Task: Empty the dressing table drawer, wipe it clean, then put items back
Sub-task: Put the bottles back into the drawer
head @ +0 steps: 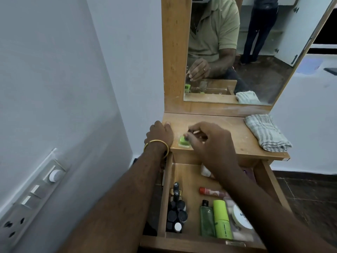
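The emptying is only just under way, to judge by how things lie. The right hand reaches over the table top, its fingers curled and pinching a small dark thing, too small to name, just above a little green item that sits on the top right under the fingertips. The left hand rests on the left edge of the table top, beside the right fingers, fingers bent over the edge; whether they grip it I cannot tell.

Below and nearer than both hands, the drawer stands pulled open and nearly full: a cluster of small black bottles to the left of the right forearm, a green bottle and a lime tube beside it, a red tube, a white round jar, more things half hidden under the arm.

A folded checked cloth lies on the top, well to the right of the fingers, seemingly untouched. So most of the emptying, all the wiping and all the refilling are left.
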Demonstrator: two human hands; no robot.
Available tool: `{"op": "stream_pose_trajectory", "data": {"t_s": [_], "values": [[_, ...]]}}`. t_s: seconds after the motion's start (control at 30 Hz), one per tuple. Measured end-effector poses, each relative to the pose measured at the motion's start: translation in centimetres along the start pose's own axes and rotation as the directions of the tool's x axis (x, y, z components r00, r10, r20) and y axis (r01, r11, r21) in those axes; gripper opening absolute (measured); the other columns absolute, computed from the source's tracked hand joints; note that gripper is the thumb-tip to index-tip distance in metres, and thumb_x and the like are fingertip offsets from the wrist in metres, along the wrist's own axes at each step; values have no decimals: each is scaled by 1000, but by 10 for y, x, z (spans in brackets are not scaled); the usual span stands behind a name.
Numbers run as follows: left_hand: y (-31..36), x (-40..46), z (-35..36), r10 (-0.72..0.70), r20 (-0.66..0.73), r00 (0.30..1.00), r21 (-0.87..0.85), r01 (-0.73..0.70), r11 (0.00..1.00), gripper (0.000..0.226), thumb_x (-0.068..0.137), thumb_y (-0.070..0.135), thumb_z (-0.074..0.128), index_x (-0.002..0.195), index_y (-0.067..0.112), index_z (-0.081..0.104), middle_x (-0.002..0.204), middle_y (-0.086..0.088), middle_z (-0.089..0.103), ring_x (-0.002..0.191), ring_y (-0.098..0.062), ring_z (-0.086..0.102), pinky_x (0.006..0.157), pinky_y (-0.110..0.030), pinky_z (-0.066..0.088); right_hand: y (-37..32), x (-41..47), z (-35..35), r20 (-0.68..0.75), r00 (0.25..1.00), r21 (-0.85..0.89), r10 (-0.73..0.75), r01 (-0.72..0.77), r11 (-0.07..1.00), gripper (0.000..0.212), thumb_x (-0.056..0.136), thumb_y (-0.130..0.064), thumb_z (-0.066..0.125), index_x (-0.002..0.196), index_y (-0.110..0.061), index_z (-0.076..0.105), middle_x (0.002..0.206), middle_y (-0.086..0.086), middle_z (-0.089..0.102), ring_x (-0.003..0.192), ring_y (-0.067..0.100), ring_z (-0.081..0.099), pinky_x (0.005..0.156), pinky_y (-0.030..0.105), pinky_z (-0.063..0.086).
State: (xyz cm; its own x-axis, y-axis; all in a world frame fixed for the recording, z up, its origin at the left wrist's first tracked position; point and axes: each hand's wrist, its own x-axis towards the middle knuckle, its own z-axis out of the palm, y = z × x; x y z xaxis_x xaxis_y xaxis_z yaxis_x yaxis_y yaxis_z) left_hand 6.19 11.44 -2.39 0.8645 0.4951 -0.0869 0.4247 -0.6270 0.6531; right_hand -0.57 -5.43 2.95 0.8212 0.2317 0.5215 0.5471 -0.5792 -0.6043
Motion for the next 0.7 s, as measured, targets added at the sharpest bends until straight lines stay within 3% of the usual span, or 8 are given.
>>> {"op": "stream_pose_trajectory", "data": {"t_s": [0.07,0.2,0.4,0.57,0.7], "values": [[0,-1,0,-7,1,1000,-9,7,1000,49,102,42,32,134,7,44,140,-16,47,126,-40,45,104,-50,37,0,-23,3,85,995,16,55,-57,998,14,87,-22,72,101,-19,72,91,-7,69,75,1,62,66,20,55],[0,-2,0,-19,5,1000,-18,19,1000,50,101,44,31,134,9,45,140,-15,48,126,-39,46,104,-51,37,9,-48,14,102,994,31,41,-44,999,8,85,-23,73,86,-16,74,77,-4,69,69,10,63,61,40,56],[-2,-1,0,-15,0,1000,-3,15,1000,51,101,45,31,134,9,45,138,-15,50,124,-39,48,102,-51,40,22,-63,31,255,965,-43,60,-50,998,8,84,-26,74,80,-28,68,72,-18,55,65,-2,48,60,20,37],[-1,1,1,-13,-1,1000,-3,13,1000,52,101,45,31,135,9,45,139,-15,49,125,-38,47,102,-51,39,28,-65,44,341,936,-53,93,-80,995,24,86,-31,71,69,-32,55,65,-16,52,61,-1,48,56,20,36],[-2,0,1,-15,3,1000,-11,15,1000,51,100,45,30,135,10,44,139,-14,49,125,-38,46,103,-51,39,33,-68,49,373,923,-41,96,-86,995,25,86,-31,71,65,-31,56,64,-14,56,60,2,53,53,19,39]]}}
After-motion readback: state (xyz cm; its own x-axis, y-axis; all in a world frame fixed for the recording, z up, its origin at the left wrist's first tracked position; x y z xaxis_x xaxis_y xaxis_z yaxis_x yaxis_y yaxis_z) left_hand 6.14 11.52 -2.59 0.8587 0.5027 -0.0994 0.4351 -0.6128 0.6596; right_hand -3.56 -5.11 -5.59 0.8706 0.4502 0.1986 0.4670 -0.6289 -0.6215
